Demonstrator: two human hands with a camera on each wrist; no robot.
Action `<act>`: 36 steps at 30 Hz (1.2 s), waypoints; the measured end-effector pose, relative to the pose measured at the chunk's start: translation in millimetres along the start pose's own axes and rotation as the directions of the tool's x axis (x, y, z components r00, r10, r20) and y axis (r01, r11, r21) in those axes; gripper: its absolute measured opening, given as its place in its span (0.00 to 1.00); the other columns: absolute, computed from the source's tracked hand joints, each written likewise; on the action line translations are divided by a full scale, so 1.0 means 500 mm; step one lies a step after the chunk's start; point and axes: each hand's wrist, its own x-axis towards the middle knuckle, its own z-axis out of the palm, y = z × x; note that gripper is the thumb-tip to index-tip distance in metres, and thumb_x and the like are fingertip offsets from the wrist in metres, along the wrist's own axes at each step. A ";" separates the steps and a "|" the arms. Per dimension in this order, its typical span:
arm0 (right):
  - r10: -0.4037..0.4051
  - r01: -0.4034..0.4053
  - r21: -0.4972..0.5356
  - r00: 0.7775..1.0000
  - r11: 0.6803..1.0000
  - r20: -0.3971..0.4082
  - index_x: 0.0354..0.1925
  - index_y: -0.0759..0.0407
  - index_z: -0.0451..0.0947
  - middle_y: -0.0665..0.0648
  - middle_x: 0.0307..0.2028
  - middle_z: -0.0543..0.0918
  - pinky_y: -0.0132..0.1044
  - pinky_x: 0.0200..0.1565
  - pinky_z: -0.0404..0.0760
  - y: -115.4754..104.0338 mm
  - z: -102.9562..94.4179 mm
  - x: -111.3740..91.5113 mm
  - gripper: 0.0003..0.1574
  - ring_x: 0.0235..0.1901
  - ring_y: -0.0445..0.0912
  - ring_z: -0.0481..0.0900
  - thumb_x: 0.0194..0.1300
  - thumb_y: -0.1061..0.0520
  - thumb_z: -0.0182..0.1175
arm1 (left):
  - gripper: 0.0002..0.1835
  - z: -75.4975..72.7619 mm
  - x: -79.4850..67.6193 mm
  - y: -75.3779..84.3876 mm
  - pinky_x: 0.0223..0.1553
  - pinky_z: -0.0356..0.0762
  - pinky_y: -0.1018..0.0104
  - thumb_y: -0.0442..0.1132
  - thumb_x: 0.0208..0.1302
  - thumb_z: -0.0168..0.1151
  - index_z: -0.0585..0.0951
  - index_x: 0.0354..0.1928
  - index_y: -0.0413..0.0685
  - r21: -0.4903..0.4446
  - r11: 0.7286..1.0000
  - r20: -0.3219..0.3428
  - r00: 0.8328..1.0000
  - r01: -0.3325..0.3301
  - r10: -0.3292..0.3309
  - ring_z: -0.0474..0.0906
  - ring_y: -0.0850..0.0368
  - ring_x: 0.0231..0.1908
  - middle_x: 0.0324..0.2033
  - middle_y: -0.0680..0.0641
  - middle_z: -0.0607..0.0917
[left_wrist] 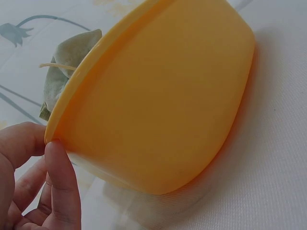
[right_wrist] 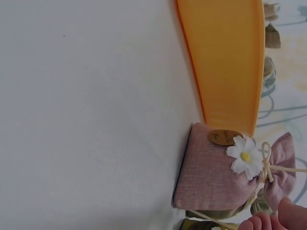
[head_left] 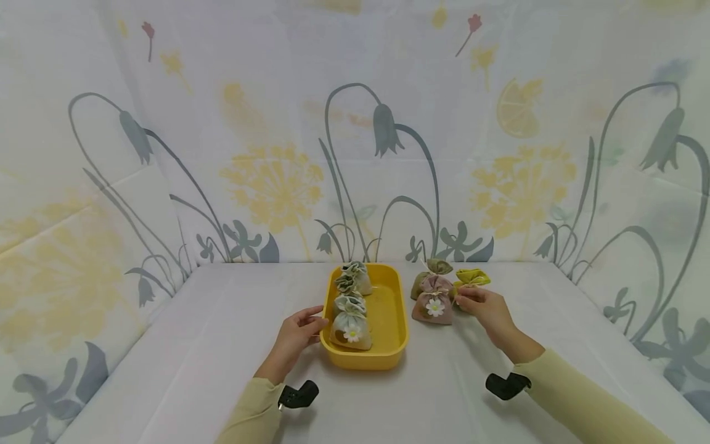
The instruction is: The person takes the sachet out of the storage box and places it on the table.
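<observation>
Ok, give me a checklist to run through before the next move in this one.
1. Tub steadied: ok, the left hand pinches its rim.
2. Space in the tub: ok, its right side is bare.
3. Pink pouch upright: ok, it stands right of the tub.
4. All pouches inside: not ok, the pink, olive pouch and yellow pouch are outside.
5. Right hand has a firm hold: cannot tell, its fingers are beside the pouches but their grip is unclear.

- White counter, bearing:
- Yellow tub, upright, at centre.
- Pink pouch, upright, right of the tub.
- Olive pouch, behind the pink one, partly hidden.
</observation>
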 end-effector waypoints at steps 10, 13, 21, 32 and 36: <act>-0.010 0.008 0.032 0.998 0.999 0.062 0.58 0.74 0.67 0.65 0.51 0.77 0.50 0.54 0.70 -0.010 0.018 -0.035 0.28 0.47 0.48 0.76 0.67 0.56 0.56 | 0.23 -0.001 -0.002 0.004 0.36 0.79 0.67 0.38 0.61 0.62 0.74 0.58 0.40 -0.011 1.000 -0.001 1.000 -0.002 0.002 0.77 0.52 0.39 0.42 0.42 0.79; -0.018 0.015 0.045 0.997 0.999 0.078 0.58 0.73 0.69 0.64 0.50 0.78 0.51 0.54 0.70 -0.017 0.027 -0.043 0.27 0.46 0.47 0.76 0.67 0.56 0.56 | 0.23 -0.003 -0.002 0.004 0.36 0.79 0.66 0.38 0.61 0.62 0.74 0.58 0.40 -0.006 1.000 -0.005 1.000 0.001 -0.001 0.77 0.52 0.39 0.42 0.42 0.79; -0.054 0.050 0.037 0.992 0.998 0.112 0.56 0.73 0.70 0.66 0.52 0.76 0.49 0.55 0.70 -0.049 0.057 -0.063 0.26 0.46 0.43 0.75 0.65 0.57 0.58 | 0.22 -0.004 -0.001 0.003 0.36 0.79 0.67 0.37 0.61 0.62 0.74 0.58 0.41 -0.006 1.000 -0.002 1.000 0.002 -0.002 0.77 0.51 0.39 0.42 0.42 0.79; -0.076 0.064 0.066 0.979 0.996 0.188 0.53 0.70 0.75 0.63 0.51 0.78 0.48 0.56 0.70 -0.086 0.102 -0.074 0.23 0.48 0.49 0.76 0.62 0.58 0.61 | 0.22 -0.002 -0.001 0.003 0.36 0.79 0.67 0.37 0.61 0.61 0.74 0.58 0.40 -0.003 1.000 -0.002 1.000 0.004 -0.004 0.77 0.52 0.38 0.42 0.43 0.78; -0.068 0.048 0.097 0.976 0.994 0.208 0.52 0.70 0.75 0.62 0.49 0.79 0.50 0.55 0.70 -0.094 0.121 -0.071 0.23 0.46 0.50 0.77 0.61 0.58 0.62 | 0.23 0.001 -0.004 0.005 0.36 0.79 0.67 0.37 0.61 0.62 0.74 0.58 0.39 -0.006 1.000 0.001 1.000 0.002 -0.002 0.77 0.52 0.38 0.42 0.43 0.79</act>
